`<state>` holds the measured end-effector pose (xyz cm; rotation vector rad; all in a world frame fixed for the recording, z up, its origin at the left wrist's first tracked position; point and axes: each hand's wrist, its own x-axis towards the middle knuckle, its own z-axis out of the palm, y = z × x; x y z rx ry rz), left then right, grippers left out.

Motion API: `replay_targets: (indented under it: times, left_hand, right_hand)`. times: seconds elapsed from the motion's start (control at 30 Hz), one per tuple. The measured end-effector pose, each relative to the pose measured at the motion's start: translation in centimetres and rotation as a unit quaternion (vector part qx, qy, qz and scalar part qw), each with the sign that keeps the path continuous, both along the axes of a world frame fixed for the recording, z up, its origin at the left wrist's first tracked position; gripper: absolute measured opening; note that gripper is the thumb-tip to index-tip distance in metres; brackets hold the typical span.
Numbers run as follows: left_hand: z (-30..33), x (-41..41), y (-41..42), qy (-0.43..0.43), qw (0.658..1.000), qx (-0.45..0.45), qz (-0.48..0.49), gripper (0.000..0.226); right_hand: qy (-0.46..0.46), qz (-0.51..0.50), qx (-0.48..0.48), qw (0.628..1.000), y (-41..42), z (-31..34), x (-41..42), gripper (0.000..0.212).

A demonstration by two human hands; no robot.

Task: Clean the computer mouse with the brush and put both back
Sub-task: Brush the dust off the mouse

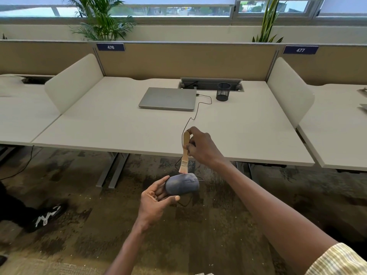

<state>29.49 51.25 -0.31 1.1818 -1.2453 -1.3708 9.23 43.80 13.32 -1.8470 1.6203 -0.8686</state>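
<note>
Grip: left hand point(156, 197) cradled the mouse point(182, 184) from its rear end, fingers under it and thumb stretched along the near side; right hand point(200, 147) was curled round the wooden handle of the brush point(185, 151).
Mouse: dark grey, held in the air over the carpet, short of the tabletop's near edge, button side up.
Brush: upright, bristles down and touching the far top side of the mouse.
Cord: thin black cable point(196, 110) ran from the mouse up over the near edge of the tabletop point(99, 124) to the laptop.
Step in hand: brushing looked to be underway; how much of the shell was already swept could not be told.
Left to do: by the look of it, finish the sweeping, then set both mouse and brush back on the tabletop.
Further back: closed laptop point(168, 98) lay toward the far edge, near the middle.
Farthest: black mesh cup point(223, 91) stood near the far edge, right of the laptop, perhaps the brush's home.
</note>
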Motion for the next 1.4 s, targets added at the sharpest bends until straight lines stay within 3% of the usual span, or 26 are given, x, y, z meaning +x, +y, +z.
replay_targets:
  times: [0.33, 0.57, 0.73, 1.0, 1.4]
  left_hand:
    - [-0.3, 0.1, -0.3, 0.034, 0.999, 0.011, 0.008, 0.077]
    - [-0.9, 0.1, -0.3, 0.04, 0.999, 0.024, 0.007, 0.076]
    - [-1.0, 0.2, -0.5, 0.047, 0.998, 0.034, 0.008, 0.075]
    - [-1.0, 0.3, -0.6, 0.051, 0.998, 0.041, -0.003, 0.077]
    - [-0.5, 0.3, -0.8, 0.082, 0.996, 0.047, -0.001, 0.076]
  right_hand:
    - [-0.02, 0.035, 0.007, 0.999, 0.7, 0.7, 0.1, 0.029]
    - [-0.002, -0.005, -0.005, 1.0, 0.8, 0.3, -0.5, 0.029]
    - [-0.048, -0.022, -0.001, 0.999, 0.9, 0.2, -1.2, 0.027]
    - [-0.004, -0.009, -0.001, 1.0, 1.1, 0.2, -1.2, 0.028]
    - [-0.013, -0.008, -0.005, 1.0, 1.0, 0.2, -3.0, 0.024]
